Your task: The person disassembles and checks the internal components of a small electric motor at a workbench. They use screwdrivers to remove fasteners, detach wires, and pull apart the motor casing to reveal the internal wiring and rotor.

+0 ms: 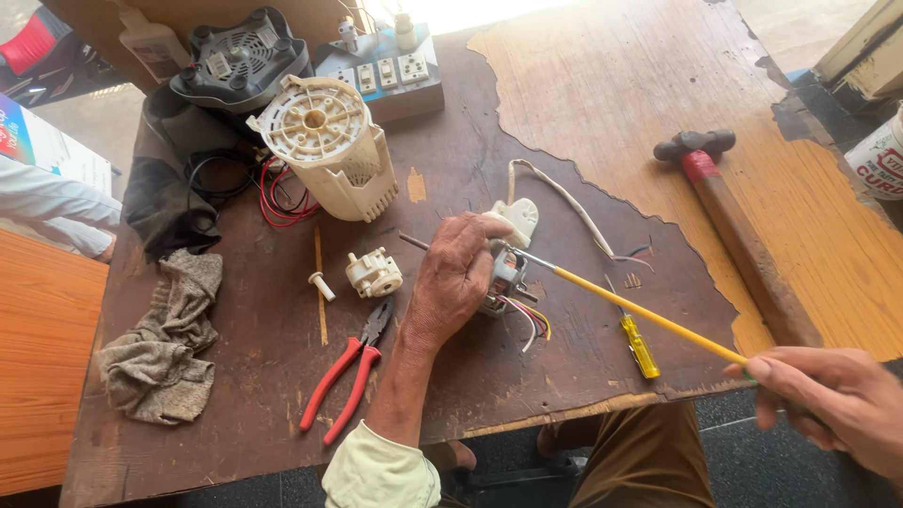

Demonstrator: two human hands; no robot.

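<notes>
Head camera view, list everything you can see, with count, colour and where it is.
Small motor: one, metal, centre, under left hand.
Long screwdriver: one, yellow shaft, from right hand to motor.
Small screwdriver: one, yellow, right of motor.
Pliers: one, red handles, lower centre.
Hammer: one, wooden handle, right.
Fan housing: one, cream, upper centre.
Rag: one, grey, left.
Switchboard: one, top.
Left hand: on motor.
Right hand: gripping long screwdriver.
</notes>
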